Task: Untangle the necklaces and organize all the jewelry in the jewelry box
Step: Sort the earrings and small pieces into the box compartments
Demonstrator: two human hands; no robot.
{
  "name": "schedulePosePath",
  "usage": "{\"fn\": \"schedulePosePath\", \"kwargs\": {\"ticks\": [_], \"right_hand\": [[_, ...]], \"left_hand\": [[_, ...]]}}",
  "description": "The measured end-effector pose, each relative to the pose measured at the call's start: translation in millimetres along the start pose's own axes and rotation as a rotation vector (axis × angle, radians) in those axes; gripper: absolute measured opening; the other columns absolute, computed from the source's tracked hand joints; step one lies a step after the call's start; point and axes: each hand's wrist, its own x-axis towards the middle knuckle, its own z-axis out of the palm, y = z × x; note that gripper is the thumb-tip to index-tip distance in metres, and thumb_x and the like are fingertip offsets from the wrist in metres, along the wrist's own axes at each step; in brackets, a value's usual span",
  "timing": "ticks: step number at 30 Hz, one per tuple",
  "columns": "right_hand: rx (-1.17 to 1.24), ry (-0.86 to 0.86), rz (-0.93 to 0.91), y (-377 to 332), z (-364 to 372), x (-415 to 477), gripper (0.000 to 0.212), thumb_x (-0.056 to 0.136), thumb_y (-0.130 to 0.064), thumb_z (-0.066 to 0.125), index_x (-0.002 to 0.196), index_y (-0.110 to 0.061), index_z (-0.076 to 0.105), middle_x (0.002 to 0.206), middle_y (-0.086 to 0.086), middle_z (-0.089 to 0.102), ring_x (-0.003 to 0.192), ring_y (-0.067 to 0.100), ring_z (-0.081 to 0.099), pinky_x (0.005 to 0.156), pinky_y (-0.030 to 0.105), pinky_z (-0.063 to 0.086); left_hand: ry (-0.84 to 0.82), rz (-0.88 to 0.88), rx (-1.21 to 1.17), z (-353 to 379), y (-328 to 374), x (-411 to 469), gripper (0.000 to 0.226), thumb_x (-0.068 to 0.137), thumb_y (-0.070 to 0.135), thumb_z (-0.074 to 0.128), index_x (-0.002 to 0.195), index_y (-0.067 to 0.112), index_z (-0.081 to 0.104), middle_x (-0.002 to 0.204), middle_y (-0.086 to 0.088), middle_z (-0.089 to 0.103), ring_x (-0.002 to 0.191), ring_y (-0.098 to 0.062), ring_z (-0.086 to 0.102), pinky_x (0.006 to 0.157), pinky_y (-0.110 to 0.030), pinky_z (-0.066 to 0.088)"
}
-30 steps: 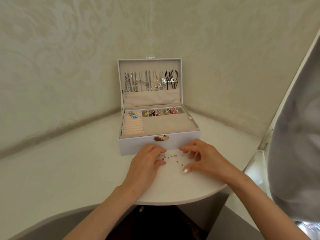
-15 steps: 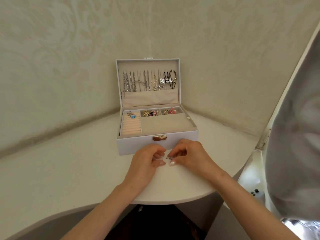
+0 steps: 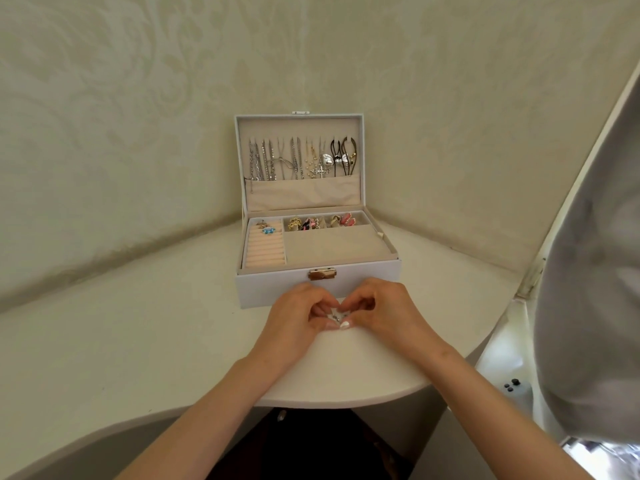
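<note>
Jewelry box [image 3: 277, 289]: open on the table [image 3: 138, 323], lid up, just beyond the hands. Hung in a row inside the lid, necklaces [image 3: 298, 161], seemingly untangled already. Tucked into the rear compartments, colourful small ornaments [image 3: 322, 222]; at the back of the ring rolls [image 3: 265, 252], a blue piece [image 3: 268, 230]. Large front compartment [image 3: 332, 245] bare. Left to do, by the look of it: the small glittering pieces [image 3: 336, 318] on the table, just in front of the box. Left hand [image 3: 298, 317] and right hand [image 3: 384, 313] both curled, fingertips together, pinching at those pieces; too small to identify. Probably close to finished.
</note>
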Motion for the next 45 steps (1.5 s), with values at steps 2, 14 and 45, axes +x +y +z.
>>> {"fn": "schedulePosePath", "kwargs": {"ticks": [2, 14, 45], "right_hand": [[0.014, 0.014, -0.001, 1, 0, 0, 0.015, 0.065, -0.011, 0.082, 0.079, -0.015, 0.076, 0.074, -0.013, 0.059, 0.067, 0.002, 0.055, 0.067, 0.012, 0.042], [0.017, 0.01, -0.085, 6, 3, 1, 0.01, 0.068, -0.008, 0.08, 0.072, -0.015, 0.076, 0.07, -0.011, 0.059, 0.068, -0.002, 0.053, 0.065, 0.011, 0.039], [-0.353, 0.087, -0.382, -30, -46, 58, 0.002, 0.085, -0.011, 0.062, 0.087, -0.012, 0.063, 0.086, -0.007, 0.053, 0.087, 0.017, 0.052, 0.071, 0.034, 0.039]], "left_hand": [[0.002, -0.001, 0.021, 0, 0, 1, 0.017, 0.069, 0.007, 0.078, 0.083, 0.014, 0.07, 0.083, 0.003, 0.061, 0.074, -0.006, 0.06, 0.071, -0.015, 0.046], [-0.039, 0.095, 0.03, 0, -2, 5, 0.014, 0.068, 0.004, 0.075, 0.069, 0.015, 0.066, 0.071, 0.012, 0.051, 0.069, 0.005, 0.052, 0.063, -0.007, 0.033], [0.091, 0.369, 0.21, -47, 21, 72, 0.011, 0.073, -0.004, 0.065, 0.074, 0.007, 0.061, 0.076, 0.006, 0.046, 0.068, -0.008, 0.046, 0.064, -0.017, 0.034]]}}
